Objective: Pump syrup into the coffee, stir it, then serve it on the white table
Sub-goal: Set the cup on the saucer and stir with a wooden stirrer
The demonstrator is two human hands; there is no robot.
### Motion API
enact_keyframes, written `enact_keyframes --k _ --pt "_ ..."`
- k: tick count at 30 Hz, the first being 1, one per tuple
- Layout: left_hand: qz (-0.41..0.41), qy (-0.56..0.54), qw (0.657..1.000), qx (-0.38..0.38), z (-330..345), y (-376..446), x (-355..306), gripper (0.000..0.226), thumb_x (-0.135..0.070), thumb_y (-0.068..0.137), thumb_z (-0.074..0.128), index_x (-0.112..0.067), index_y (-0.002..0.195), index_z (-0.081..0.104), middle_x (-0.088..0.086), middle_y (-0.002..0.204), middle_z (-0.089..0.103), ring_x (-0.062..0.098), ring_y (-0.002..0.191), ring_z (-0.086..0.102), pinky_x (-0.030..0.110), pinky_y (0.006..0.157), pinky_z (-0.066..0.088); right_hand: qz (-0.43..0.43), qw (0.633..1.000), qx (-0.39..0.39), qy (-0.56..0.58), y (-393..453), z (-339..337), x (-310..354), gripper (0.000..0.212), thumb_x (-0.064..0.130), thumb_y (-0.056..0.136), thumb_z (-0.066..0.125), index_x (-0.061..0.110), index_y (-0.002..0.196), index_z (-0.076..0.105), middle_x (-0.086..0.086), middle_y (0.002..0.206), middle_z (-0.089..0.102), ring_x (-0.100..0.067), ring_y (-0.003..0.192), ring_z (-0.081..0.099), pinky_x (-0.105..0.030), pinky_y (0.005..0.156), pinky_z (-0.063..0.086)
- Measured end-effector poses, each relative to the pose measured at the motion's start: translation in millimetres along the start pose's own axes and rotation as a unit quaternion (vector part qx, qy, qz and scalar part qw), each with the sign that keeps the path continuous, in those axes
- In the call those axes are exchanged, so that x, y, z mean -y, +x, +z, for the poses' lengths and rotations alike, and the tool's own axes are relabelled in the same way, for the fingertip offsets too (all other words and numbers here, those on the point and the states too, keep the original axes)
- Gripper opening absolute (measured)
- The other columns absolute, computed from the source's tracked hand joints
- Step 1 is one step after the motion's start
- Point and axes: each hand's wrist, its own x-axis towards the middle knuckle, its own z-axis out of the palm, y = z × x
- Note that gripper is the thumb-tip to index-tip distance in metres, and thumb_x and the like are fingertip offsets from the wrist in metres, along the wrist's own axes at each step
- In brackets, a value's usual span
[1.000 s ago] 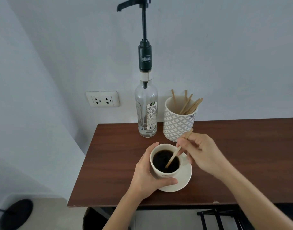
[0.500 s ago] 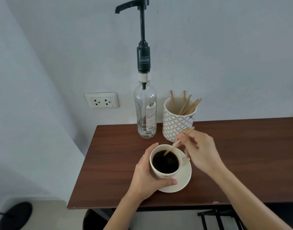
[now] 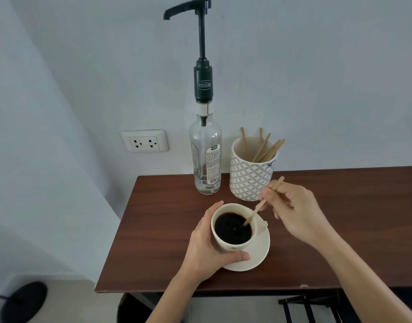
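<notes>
- Between the fingers (image 3: 269,194) of your right hand (image 3: 298,210) a wooden stirrer (image 3: 258,208) is pinched; its lower end dips into the coffee (image 3: 231,229) at the right side of the cup (image 3: 223,245).
- Your left hand (image 3: 205,245) is wrapped around the cup, thumb in front, other fingers behind, and it steadies the cup on its saucer (image 3: 258,252).
- The saucer stands on the brown surface (image 3: 340,206), near its front left part.
- Behind the cup stands the syrup bottle (image 3: 205,159) with its black pump (image 3: 201,54); the pump collar reads "TEISSEIRE", and the small bottle label seems to carry the same name, but the rest is too small to read.
- Just beside the bottle, a patterned holder (image 3: 251,178) keeps more stirrers.
- I judge you are in the stirring step; the pump is untouched now, so the syrup is probably already in.
- What is left: take out the stirrer and carry the cup to the white table, which is not in view.
</notes>
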Motion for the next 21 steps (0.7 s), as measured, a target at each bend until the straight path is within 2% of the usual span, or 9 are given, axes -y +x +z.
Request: enact_keyframes --k 4,7,10,13,15,16,18,21 --pt "0.003 0.004 1.000 -0.004 0 0 1 0.111 -0.045 0.049 0.099 -0.065 0.137 0.034 -0.020 0.139 0.062 0.005 0.136 0.055 0.042 0.116 0.046 0.012 0.996 0.048 0.069 -10 16 3 0.022 0.018 0.097 0.059 0.013 0.079 0.071 0.007 0.064 0.072 -0.002 0.047 0.056 -0.012 0.053 0.044" --pt "0.004 0.007 1.000 -0.002 1 0 1 0.111 -0.044 0.050 0.100 -0.064 0.137 0.034 -0.020 0.139 0.062 0.004 0.136 0.055 0.039 0.116 0.046 0.001 0.997 0.009 0.075 -9 24 0 0.020 0.014 0.097 0.059 0.011 0.083 0.072 0.002 0.072 0.074 -0.001 0.052 0.060 -0.010 0.054 0.046" --pt "0.001 0.006 1.000 0.000 0 0 1 0.112 -0.040 0.051 0.101 -0.067 0.137 0.034 -0.018 0.144 0.058 0.003 0.138 0.052 0.034 0.116 0.045 -0.035 0.996 -0.042 0.068 -10 7 1 0.023 0.022 0.097 0.057 0.012 0.084 0.072 0.016 0.071 0.072 -0.005 0.052 0.059 -0.010 0.053 0.044" --pt "-0.005 0.000 1.000 0.003 0 0 4 0.112 -0.032 0.053 0.102 -0.058 0.140 0.036 -0.018 0.143 0.059 0.000 0.137 0.052 0.020 0.112 0.044 -0.097 0.989 -0.075 0.077 -17 -10 4 0.026 0.031 0.094 0.051 0.019 0.084 0.071 0.005 0.076 0.071 -0.014 0.051 0.056 -0.017 0.050 0.044" --pt "-0.009 -0.005 1.000 0.007 1 0 5 0.113 -0.029 0.054 0.102 -0.053 0.142 0.037 -0.020 0.141 0.060 -0.003 0.136 0.052 0.013 0.108 0.042 -0.124 0.987 -0.072 0.075 -22 -15 4 0.024 0.027 0.095 0.051 0.020 0.083 0.070 0.003 0.080 0.070 -0.019 0.052 0.056 -0.021 0.049 0.044" --pt "-0.010 -0.008 1.000 0.010 1 0 5 0.114 -0.028 0.054 0.102 -0.050 0.145 0.037 -0.021 0.140 0.060 -0.003 0.136 0.052 0.013 0.108 0.042 -0.130 0.986 -0.072 0.078 -24 -16 3 0.022 0.024 0.096 0.051 0.020 0.084 0.070 0.003 0.081 0.069 -0.020 0.052 0.056 -0.021 0.049 0.044" --pt "-0.017 -0.010 1.000 0.014 1 0 4 0.115 -0.027 0.054 0.103 -0.042 0.149 0.038 -0.026 0.138 0.060 -0.004 0.135 0.052 0.015 0.108 0.043 -0.133 0.984 -0.076 0.086 -26 -16 -1 0.021 0.019 0.098 0.052 0.020 0.085 0.070 0.004 0.081 0.067 -0.021 0.053 0.055 -0.018 0.049 0.042" --pt "-0.025 -0.002 1.000 0.015 2 0 2 0.117 -0.026 0.054 0.103 -0.042 0.148 0.036 -0.035 0.136 0.057 -0.008 0.134 0.051 0.006 0.106 0.039 -0.124 0.986 -0.074 0.088 -29 -17 -5 0.022 0.018 0.100 0.052 0.017 0.086 0.070 0.010 0.078 0.067 -0.015 0.053 0.055 -0.009 0.050 0.038"
